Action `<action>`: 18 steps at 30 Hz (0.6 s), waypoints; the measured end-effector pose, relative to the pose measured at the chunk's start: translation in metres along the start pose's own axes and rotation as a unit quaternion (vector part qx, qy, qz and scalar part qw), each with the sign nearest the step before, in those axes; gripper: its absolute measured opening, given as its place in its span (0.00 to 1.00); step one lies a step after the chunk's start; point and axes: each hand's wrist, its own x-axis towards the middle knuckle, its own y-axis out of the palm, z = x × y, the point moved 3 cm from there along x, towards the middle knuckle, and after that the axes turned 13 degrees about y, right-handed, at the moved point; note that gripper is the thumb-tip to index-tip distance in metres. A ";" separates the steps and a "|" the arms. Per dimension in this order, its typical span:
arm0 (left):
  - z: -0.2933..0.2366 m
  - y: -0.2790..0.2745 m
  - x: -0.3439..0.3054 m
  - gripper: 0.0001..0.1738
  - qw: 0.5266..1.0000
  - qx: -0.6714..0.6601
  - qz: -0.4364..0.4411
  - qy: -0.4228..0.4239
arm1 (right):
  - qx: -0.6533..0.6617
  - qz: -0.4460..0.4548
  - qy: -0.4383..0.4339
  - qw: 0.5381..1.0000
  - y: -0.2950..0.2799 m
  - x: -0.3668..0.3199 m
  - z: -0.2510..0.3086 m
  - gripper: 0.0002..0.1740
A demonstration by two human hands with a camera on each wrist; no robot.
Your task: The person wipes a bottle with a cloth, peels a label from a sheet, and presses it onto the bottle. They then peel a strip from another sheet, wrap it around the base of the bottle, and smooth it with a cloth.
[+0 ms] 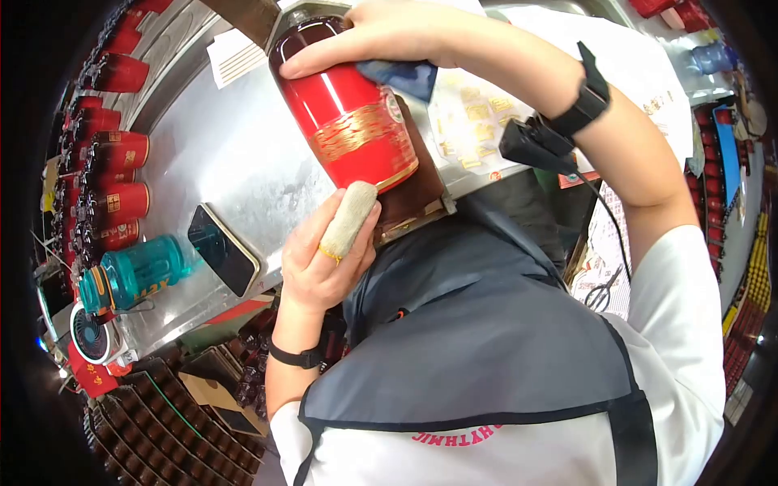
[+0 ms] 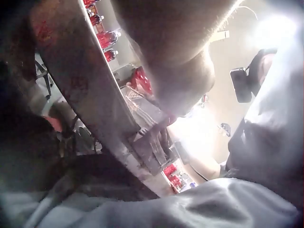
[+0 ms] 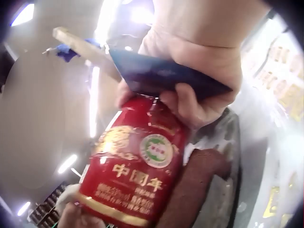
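A red bottle with a dark shoulder, gold pattern and gold band lies tilted over a brown padded block. In the right wrist view its label side, with a round green-and-white seal, faces the camera. My right hand grips the bottle at its shoulder, thumb across the dark part. A flat dark-blue piece is tucked in the same hand, angled over the bottle. At the base, my left hand holds the bottom edge with curled fingers; one finger wears a pale cloth cover.
A phone and a teal bottle lie on the metal table, near a small fan. Rows of red bottles line the left. Printed sheets and scissors are on the right.
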 end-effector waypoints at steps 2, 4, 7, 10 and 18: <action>0.003 -0.002 -0.001 0.18 1.000 -0.025 -0.009 0.016 | -0.196 -0.087 0.047 0.976 -0.011 -0.005 0.020 0.37; 0.004 -0.005 -0.001 0.18 0.999 -0.021 -0.003 0.026 | -0.203 0.002 -0.113 0.973 -0.027 -0.025 0.039 0.31; 0.002 -0.007 -0.003 0.17 1.000 -0.020 0.007 0.022 | 0.075 0.204 0.104 0.971 -0.035 0.003 -0.012 0.30; 0.000 -0.009 -0.004 0.17 1.000 -0.022 0.016 0.012 | 0.153 0.238 0.105 0.953 -0.026 0.005 -0.025 0.24; -0.001 -0.008 0.005 0.17 0.999 -0.004 0.005 0.042 | -0.224 -0.078 -0.053 0.970 -0.027 -0.059 0.053 0.40</action>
